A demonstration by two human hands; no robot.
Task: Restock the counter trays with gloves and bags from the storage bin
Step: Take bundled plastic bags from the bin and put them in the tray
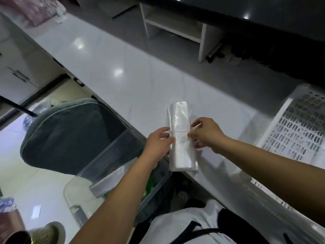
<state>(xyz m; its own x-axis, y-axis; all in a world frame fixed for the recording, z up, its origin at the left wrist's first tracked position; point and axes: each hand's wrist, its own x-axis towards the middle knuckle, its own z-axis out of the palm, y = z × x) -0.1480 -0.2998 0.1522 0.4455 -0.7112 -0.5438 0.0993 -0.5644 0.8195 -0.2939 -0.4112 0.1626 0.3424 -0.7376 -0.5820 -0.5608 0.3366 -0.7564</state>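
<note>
A folded bundle of clear plastic bags [181,120] lies lengthwise on the white counter [109,67], tied round its middle by a thin rubber band. My left hand [159,143] pinches the bundle at its left edge by the band. My right hand [205,133] pinches the band at the right edge. A clear plastic storage bin [105,175] sits below the counter edge on a dark chair, holding more clear packs and something green. A white perforated tray [299,127] stands on the counter to the right. A second white tray [274,199] shows under my right forearm.
A dark grey padded chair [70,134] stands left of the bin. A white open shelf unit [175,27] sits at the counter's back under a dark ledge. Drawers with dark handles [19,74] are at the far left. Pink cloth [31,9] lies at the counter's far end.
</note>
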